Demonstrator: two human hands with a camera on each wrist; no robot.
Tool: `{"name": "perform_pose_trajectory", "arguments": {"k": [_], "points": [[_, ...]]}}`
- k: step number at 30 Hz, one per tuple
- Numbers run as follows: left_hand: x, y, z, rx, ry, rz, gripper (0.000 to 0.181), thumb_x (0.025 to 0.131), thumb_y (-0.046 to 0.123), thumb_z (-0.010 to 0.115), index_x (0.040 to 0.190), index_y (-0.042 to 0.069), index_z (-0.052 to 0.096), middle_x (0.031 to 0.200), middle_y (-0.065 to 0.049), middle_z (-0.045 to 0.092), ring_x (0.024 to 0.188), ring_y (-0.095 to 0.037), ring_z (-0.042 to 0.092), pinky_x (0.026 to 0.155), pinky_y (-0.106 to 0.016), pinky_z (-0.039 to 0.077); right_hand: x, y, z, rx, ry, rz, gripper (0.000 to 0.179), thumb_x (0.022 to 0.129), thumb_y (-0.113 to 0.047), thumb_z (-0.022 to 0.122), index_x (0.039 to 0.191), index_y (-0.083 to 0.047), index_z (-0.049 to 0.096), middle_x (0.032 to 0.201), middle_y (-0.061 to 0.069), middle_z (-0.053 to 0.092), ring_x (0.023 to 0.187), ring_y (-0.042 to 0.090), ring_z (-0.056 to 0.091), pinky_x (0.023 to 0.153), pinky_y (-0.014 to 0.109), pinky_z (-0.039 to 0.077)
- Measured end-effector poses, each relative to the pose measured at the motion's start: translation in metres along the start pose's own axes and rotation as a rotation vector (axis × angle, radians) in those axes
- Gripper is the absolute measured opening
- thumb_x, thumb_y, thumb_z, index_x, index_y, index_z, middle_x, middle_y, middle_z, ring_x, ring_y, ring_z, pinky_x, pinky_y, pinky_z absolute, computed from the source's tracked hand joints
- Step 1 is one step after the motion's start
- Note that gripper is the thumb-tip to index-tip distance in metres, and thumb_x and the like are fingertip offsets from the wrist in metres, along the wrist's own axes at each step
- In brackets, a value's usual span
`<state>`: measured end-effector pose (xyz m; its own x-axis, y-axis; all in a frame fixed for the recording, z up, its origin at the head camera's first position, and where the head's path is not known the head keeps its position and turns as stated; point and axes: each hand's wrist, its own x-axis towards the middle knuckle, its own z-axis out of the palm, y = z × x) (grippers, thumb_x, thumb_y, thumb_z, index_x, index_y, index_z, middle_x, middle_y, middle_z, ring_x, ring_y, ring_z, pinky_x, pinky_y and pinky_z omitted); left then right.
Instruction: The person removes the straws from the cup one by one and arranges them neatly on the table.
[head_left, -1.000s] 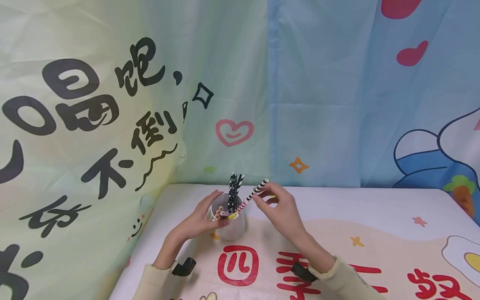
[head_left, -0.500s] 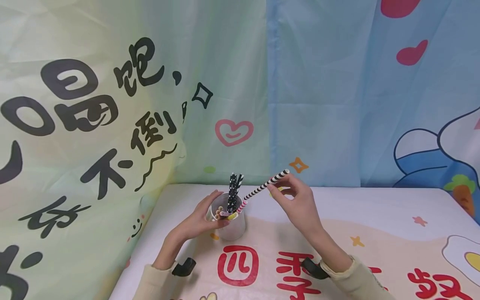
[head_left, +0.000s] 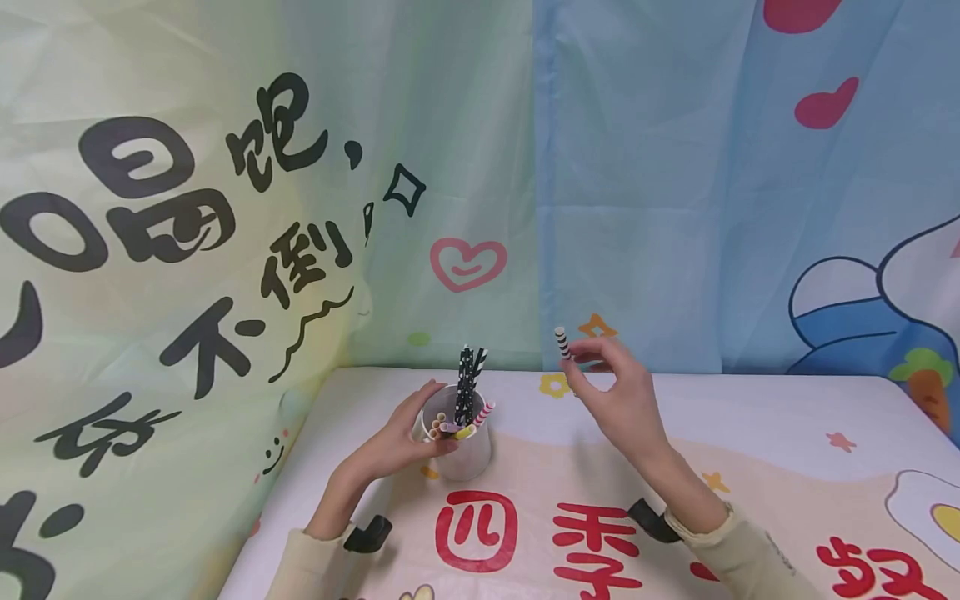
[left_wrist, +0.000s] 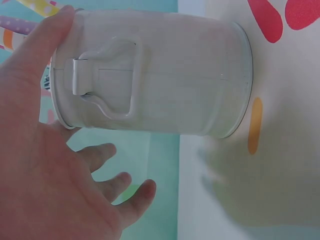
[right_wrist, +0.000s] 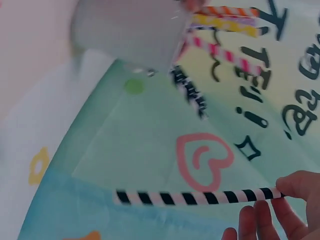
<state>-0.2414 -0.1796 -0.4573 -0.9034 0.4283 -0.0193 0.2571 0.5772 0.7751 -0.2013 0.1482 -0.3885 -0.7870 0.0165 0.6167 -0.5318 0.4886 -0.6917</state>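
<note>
A white metal pail [head_left: 471, 463] with a small side handle stands upright on the table, holding several patterned paper straws [head_left: 466, 385]. My left hand [head_left: 396, 437] grips the pail at its rim, thumb on the near side; in the left wrist view the other fingers [left_wrist: 135, 200] spread beside it. To the right of the pail, my right hand [head_left: 621, 398] is raised above the table. Its thumb and fingers pinch one end of a black-and-white striped paper straw [right_wrist: 200, 198], whose full length shows in the right wrist view. In the head view that straw looks foreshortened.
A printed cloth [head_left: 750, 417] with red characters and small drawings covers the table. Behind its far edge hangs a patterned curtain [head_left: 637, 208], and another with black characters hangs at the left. Each wrist wears a black strap [head_left: 368, 533].
My right hand has drawn the striped straw up and right, out of the pail, and turned it so it points toward the camera. The left hand and pail have stayed in place.
</note>
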Motion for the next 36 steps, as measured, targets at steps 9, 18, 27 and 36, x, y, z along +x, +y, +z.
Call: {"name": "perform_pose_trajectory", "arguments": {"k": [9,18,27,36], "points": [[0.000,0.000,-0.001,-0.004,-0.006,-0.011,0.089,0.083,0.044,0.078,0.156,0.031,0.029,0.169,-0.007,0.016,0.155,-0.035,0.013,0.116,-0.072,0.019,0.000,0.020,0.006,-0.310,-0.077,-0.125,0.015,0.088,-0.012,0.074,0.102,-0.011,0.070,0.102,0.004,0.067,0.095,0.023,0.063,0.080,0.045,0.057],[0.002,0.000,-0.001,-0.007,-0.009,-0.006,0.088,0.083,0.042,0.078,0.156,0.031,0.030,0.168,-0.007,0.018,0.155,-0.036,0.014,0.116,-0.073,0.019,0.004,0.053,0.013,-0.547,-0.249,-0.220,0.008,0.089,-0.013,0.070,0.096,-0.012,0.068,0.091,0.005,0.066,0.082,0.022,0.059,0.074,0.040,0.052],[0.003,-0.002,0.000,-0.020,-0.008,-0.001,0.086,0.083,0.042,0.078,0.155,0.032,0.031,0.168,-0.007,0.018,0.155,-0.036,0.014,0.115,-0.073,0.019,0.002,0.084,0.027,-0.729,-0.373,-0.234,0.009,0.087,-0.009,0.067,0.092,-0.012,0.061,0.080,0.004,0.055,0.070,0.023,0.048,0.063,0.038,0.042],[0.002,-0.004,0.000,-0.028,-0.008,0.018,0.088,0.083,0.040,0.079,0.156,0.027,0.031,0.168,-0.008,0.019,0.155,-0.036,0.015,0.117,-0.072,0.018,-0.004,0.104,0.043,-0.868,-0.554,-0.085,0.025,0.091,-0.017,0.070,0.115,-0.010,0.064,0.094,0.010,0.061,0.088,0.030,0.058,0.076,0.047,0.050]]}}
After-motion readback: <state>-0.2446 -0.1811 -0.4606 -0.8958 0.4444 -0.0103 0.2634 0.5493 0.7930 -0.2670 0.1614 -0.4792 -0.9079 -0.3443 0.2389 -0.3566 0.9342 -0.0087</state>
